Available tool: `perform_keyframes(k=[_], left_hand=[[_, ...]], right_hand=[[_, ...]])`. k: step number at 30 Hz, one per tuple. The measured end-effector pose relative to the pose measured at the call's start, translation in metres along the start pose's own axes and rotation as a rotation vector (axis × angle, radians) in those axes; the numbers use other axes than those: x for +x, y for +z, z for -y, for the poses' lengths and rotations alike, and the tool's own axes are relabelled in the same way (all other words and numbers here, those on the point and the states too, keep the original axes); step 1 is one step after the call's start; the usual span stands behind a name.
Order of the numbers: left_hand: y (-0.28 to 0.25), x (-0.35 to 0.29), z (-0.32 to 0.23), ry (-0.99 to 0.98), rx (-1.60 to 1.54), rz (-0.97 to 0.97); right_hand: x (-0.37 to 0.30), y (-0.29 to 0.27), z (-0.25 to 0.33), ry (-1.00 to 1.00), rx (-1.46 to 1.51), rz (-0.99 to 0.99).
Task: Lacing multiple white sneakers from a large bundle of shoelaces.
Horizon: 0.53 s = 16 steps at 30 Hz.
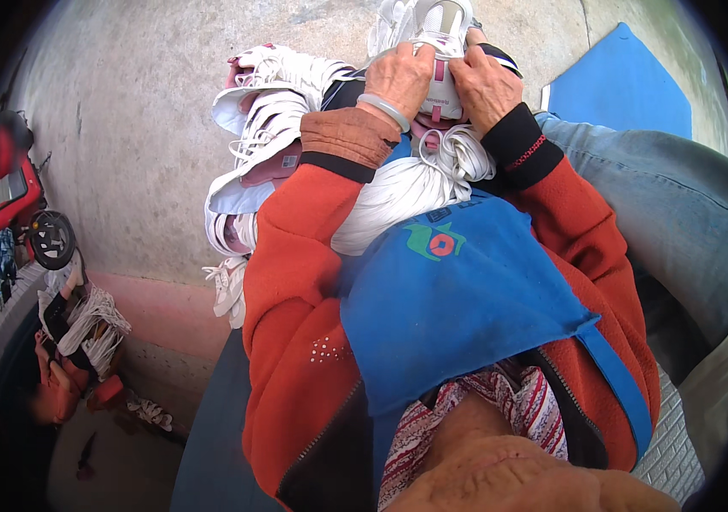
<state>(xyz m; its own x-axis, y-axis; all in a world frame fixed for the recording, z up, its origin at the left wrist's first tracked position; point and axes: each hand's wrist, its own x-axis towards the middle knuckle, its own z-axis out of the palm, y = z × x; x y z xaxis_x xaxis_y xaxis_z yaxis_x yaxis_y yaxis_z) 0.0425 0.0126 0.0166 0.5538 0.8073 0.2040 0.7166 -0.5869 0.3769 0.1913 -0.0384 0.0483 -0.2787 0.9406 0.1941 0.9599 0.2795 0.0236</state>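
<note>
Near the top of the head view, my left hand (400,78) and my right hand (487,88) grip opposite sides of a white and grey sneaker (440,94) with pink trim. Its tongue lies between my hands, and the fingers of both are curled; the fingertips are partly hidden. A white shoelace crosses the shoe just beyond my fingers. A thick bundle of white shoelaces (406,200) lies over my lap, below the sneaker. More white and pink shoe pieces (274,166) with laces are piled left of my left forearm.
A blue apron (458,290) covers my front. At the far right lies a blue panel (624,85), near a leg in jeans (662,188). To the left are a red scooter (23,196) and another person (61,375) beside a bundle of laces (99,328).
</note>
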Motion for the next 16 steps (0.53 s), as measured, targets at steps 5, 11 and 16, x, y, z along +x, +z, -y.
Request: perform_keyframes(k=[5, 11, 16], left_hand=[[-0.003, -0.004, 0.013, 0.305, -0.069, -0.456], [-0.066, -0.045, -0.033, -0.065, -1.033, -0.23], [-0.143, -0.072, -0.07, 0.355, -1.74, 0.181]], right_hand=[[-0.002, -0.012, -0.008, -0.043, 0.548, -0.166], [-0.004, -0.044, 0.01, 0.265, 1.626, -0.12], [-0.004, -0.112, 0.037, 0.028, 1.942, 0.0]])
